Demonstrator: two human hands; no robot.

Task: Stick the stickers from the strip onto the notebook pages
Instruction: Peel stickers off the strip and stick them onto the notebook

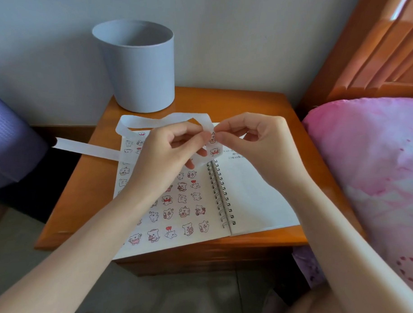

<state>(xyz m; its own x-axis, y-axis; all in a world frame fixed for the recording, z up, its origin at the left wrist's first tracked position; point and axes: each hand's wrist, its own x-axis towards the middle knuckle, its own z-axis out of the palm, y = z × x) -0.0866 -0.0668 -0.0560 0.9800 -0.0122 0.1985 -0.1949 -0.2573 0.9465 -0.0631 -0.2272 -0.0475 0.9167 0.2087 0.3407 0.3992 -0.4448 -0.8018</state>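
Above the open notebook [253,196] on the worktop [245,103], your left hand [168,155] holds the looping sticker strip [157,119] while your right hand [249,140] pinches a sticker [212,138] on it.

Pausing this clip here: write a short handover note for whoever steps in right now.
Hands: left hand holds the strip above the notebook; right hand pinches the strip beside it, seemingly starting a peel.
Strip loops back and trails off the nightstand to the left; it has stickers on it.
Done: left page filled with stickers.
Left: right page nearly bare.
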